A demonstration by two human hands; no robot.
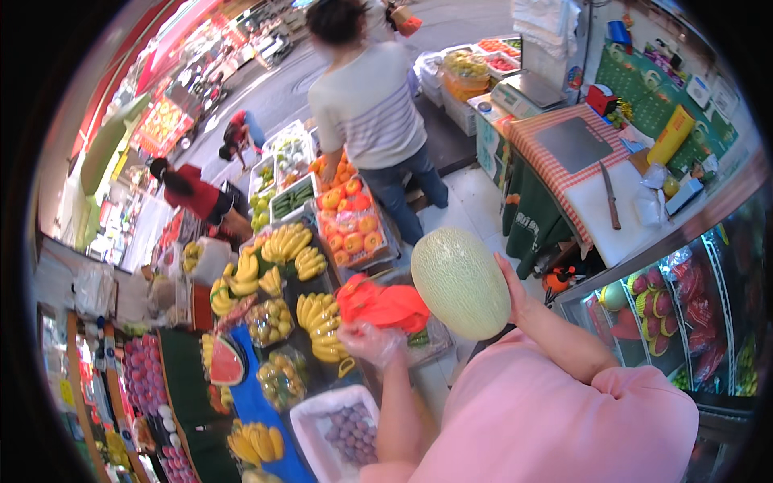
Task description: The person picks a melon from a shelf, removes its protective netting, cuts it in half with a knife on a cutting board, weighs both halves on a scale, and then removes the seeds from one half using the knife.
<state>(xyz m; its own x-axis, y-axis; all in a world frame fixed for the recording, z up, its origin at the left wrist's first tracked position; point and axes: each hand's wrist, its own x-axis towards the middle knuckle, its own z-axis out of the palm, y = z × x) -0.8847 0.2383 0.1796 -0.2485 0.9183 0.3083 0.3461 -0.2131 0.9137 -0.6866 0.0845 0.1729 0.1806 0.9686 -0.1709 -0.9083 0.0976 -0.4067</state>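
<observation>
A large netted melon (pixel 460 284) is held up by my right hand (pixel 514 291), whose fingers rest on its right side; most of that hand is hidden behind the fruit. My left hand (pixel 373 343), in a thin clear plastic glove, grips a crumpled red plastic bag (pixel 381 305) just left of the melon. Beyond the bag lie bunches of bananas (pixel 320 326) on the fruit stand. Below my left hand is a white foam box (pixel 302 416) of small purple fruit.
A person in a striped shirt (pixel 374 102) stands ahead beside boxed orange fruit (pixel 350 223). On the right, a knife (pixel 610 196) lies on a white cutting board (pixel 622 241), near a scale (pixel 528 90). A glass display fridge (pixel 658 320) stands below. Two people are near the street-side crates.
</observation>
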